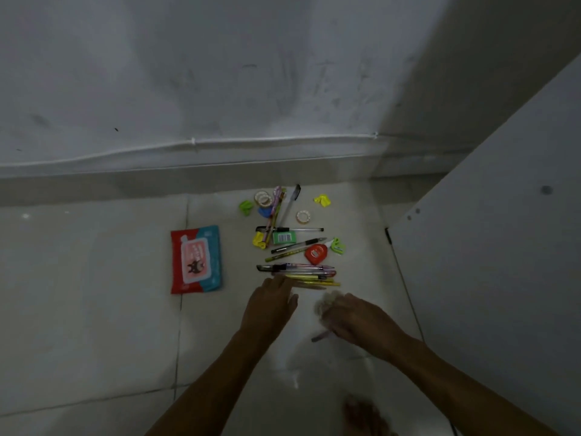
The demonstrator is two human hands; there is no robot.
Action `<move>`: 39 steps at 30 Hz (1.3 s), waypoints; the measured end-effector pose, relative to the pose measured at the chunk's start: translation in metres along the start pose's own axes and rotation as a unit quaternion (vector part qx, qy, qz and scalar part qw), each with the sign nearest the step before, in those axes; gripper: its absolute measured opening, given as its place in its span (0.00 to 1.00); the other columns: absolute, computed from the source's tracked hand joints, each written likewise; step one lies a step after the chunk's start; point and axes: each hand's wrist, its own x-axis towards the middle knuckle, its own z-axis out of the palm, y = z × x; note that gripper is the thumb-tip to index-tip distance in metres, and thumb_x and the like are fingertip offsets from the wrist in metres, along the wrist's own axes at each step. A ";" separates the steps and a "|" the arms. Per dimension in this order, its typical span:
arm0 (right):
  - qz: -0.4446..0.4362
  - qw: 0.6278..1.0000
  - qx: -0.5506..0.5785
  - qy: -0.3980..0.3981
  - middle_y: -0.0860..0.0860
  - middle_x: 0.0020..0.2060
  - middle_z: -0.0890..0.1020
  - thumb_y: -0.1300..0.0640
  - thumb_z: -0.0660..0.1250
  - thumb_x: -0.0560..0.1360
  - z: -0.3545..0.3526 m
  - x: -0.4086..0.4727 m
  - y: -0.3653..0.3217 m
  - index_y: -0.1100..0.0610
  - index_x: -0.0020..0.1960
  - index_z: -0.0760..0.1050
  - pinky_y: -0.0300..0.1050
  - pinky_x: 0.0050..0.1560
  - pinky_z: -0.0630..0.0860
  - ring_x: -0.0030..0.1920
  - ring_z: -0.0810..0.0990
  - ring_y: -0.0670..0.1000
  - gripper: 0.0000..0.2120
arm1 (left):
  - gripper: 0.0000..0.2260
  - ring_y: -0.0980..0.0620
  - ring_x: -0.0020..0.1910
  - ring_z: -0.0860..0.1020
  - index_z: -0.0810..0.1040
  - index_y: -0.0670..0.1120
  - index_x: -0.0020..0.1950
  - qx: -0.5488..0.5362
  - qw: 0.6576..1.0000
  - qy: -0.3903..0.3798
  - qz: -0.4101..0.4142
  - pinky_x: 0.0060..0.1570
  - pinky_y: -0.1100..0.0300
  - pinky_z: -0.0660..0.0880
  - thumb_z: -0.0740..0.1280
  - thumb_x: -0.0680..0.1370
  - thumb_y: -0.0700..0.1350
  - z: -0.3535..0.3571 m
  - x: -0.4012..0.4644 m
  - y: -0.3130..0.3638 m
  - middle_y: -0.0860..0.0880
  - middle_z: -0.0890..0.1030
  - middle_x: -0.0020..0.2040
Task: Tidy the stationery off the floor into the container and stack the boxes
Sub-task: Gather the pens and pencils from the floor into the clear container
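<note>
Stationery lies scattered on the pale tiled floor (94, 309). A bundle of pens (301, 273) lies side by side nearest me. Behind it sit a red tape dispenser (316, 253), a green eraser (284, 237), more pens (295, 229), tape rolls (303, 216) and small green and yellow clips (322, 200). A red and teal pouch (196, 259) lies flat to the left. My left hand (270, 305) reaches toward the left ends of the pen bundle, fingers extended. My right hand (355, 319) is closed around a blurred pale object with a thin stick poking out below.
A grey wall with a white cable (195, 141) runs behind the items. A large pale panel (503, 247) slants along the right side. A bare foot (364, 416) shows at the bottom edge.
</note>
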 end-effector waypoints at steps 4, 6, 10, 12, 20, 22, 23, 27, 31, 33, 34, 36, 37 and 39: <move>-0.025 0.999 -0.022 0.023 0.51 0.47 0.84 0.53 0.75 0.69 0.022 -0.002 0.004 0.52 0.47 0.83 0.40 0.46 0.77 0.46 0.83 0.51 0.07 | 0.17 0.48 0.65 0.69 0.71 0.47 0.67 0.016 0.999 0.027 0.019 0.58 0.56 0.69 0.59 0.80 0.48 0.016 0.014 -0.004 0.48 0.71 0.68; -0.041 0.998 -0.022 0.048 0.50 0.42 0.83 0.53 0.77 0.68 0.033 -0.004 0.008 0.52 0.43 0.84 0.37 0.39 0.76 0.42 0.83 0.50 0.06 | 0.17 0.46 0.67 0.68 0.71 0.46 0.67 0.019 0.999 0.039 0.026 0.60 0.54 0.68 0.61 0.79 0.46 0.020 0.017 -0.002 0.47 0.70 0.69; -0.051 0.994 -0.047 0.079 0.48 0.37 0.81 0.53 0.78 0.66 0.042 -0.003 0.008 0.50 0.38 0.82 0.36 0.35 0.74 0.37 0.81 0.49 0.06 | 0.17 0.47 0.70 0.65 0.72 0.48 0.68 0.029 0.998 0.035 0.032 0.61 0.54 0.68 0.60 0.79 0.46 0.023 0.017 0.000 0.48 0.66 0.73; -0.040 0.995 -0.056 0.071 0.46 0.38 0.80 0.50 0.76 0.67 0.045 -0.005 0.008 0.48 0.39 0.80 0.37 0.36 0.72 0.39 0.80 0.48 0.06 | 0.18 0.48 0.72 0.62 0.69 0.51 0.69 0.035 0.999 0.025 0.019 0.62 0.55 0.66 0.59 0.79 0.46 0.026 0.016 -0.002 0.49 0.63 0.75; 0.093 0.966 0.232 0.067 0.45 0.39 0.79 0.49 0.63 0.76 0.027 -0.002 0.015 0.48 0.43 0.70 0.44 0.37 0.73 0.38 0.76 0.45 0.04 | 0.20 0.50 0.73 0.57 0.63 0.52 0.71 0.031 0.999 0.025 -0.019 0.65 0.57 0.61 0.57 0.79 0.45 0.042 0.009 0.001 0.51 0.59 0.75; 0.133 0.951 0.267 0.084 0.46 0.37 0.78 0.48 0.63 0.76 0.020 0.007 0.020 0.47 0.43 0.68 0.45 0.36 0.72 0.36 0.76 0.45 0.06 | 0.20 0.50 0.72 0.58 0.63 0.52 0.71 0.028 0.999 0.025 -0.017 0.65 0.58 0.61 0.57 0.79 0.45 0.044 0.007 0.001 0.51 0.60 0.74; 0.150 0.949 0.262 0.091 0.45 0.36 0.77 0.48 0.62 0.76 0.019 0.013 0.024 0.47 0.43 0.67 0.45 0.35 0.71 0.35 0.75 0.46 0.06 | 0.20 0.50 0.72 0.58 0.63 0.52 0.72 0.025 0.999 0.025 -0.015 0.66 0.58 0.60 0.57 0.79 0.45 0.044 0.006 0.001 0.51 0.60 0.74; 0.168 0.966 0.146 0.132 0.47 0.42 0.74 0.54 0.63 0.78 0.019 0.036 0.033 0.52 0.50 0.72 0.47 0.37 0.72 0.40 0.76 0.50 0.03 | 0.20 0.51 0.72 0.58 0.64 0.52 0.71 0.011 0.999 0.030 -0.005 0.65 0.58 0.59 0.57 0.79 0.46 0.043 0.002 -0.002 0.50 0.60 0.74; 0.162 0.982 0.064 0.079 0.49 0.55 0.72 0.51 0.63 0.77 0.024 0.048 0.032 0.49 0.63 0.72 0.48 0.42 0.76 0.51 0.75 0.49 0.14 | 0.20 0.52 0.73 0.56 0.63 0.52 0.72 0.006 1.000 0.023 0.002 0.67 0.58 0.58 0.57 0.79 0.47 0.042 -0.001 -0.007 0.50 0.58 0.76; 0.154 0.986 0.040 0.056 0.48 0.57 0.72 0.50 0.63 0.77 0.026 0.052 0.030 0.47 0.64 0.71 0.47 0.44 0.76 0.54 0.74 0.49 0.16 | 0.20 0.53 0.73 0.56 0.63 0.52 0.72 0.002 1.000 0.023 0.005 0.68 0.58 0.57 0.57 0.80 0.48 0.043 -0.003 -0.010 0.51 0.58 0.76; 0.152 0.987 0.031 0.047 0.48 0.58 0.72 0.50 0.63 0.77 0.028 0.054 0.029 0.47 0.65 0.71 0.47 0.45 0.76 0.55 0.74 0.49 0.16 | 0.20 0.53 0.73 0.56 0.64 0.52 0.72 0.000 1.000 0.027 0.006 0.68 0.59 0.57 0.57 0.80 0.48 0.043 -0.004 -0.011 0.51 0.58 0.76; 0.154 0.987 0.023 0.036 0.49 0.60 0.72 0.50 0.63 0.77 0.031 0.056 0.026 0.48 0.65 0.70 0.47 0.47 0.76 0.57 0.73 0.50 0.16 | 0.19 0.52 0.73 0.58 0.65 0.52 0.71 -0.006 0.999 0.040 0.001 0.67 0.58 0.59 0.58 0.80 0.47 0.042 -0.006 -0.013 0.50 0.60 0.75; 0.153 0.987 0.023 0.035 0.50 0.60 0.72 0.51 0.62 0.77 0.033 0.057 0.025 0.49 0.65 0.70 0.47 0.47 0.76 0.57 0.73 0.50 0.16 | 0.18 0.51 0.72 0.59 0.66 0.52 0.70 -0.011 0.999 0.046 -0.004 0.66 0.58 0.60 0.58 0.79 0.47 0.042 -0.006 -0.014 0.50 0.61 0.74; 0.155 0.987 0.025 0.039 0.50 0.60 0.72 0.52 0.63 0.77 0.036 0.058 0.022 0.49 0.63 0.71 0.48 0.48 0.76 0.58 0.73 0.50 0.15 | 0.17 0.51 0.70 0.62 0.68 0.52 0.68 -0.013 0.998 0.058 -0.012 0.64 0.59 0.62 0.59 0.79 0.47 0.042 -0.006 -0.016 0.50 0.63 0.73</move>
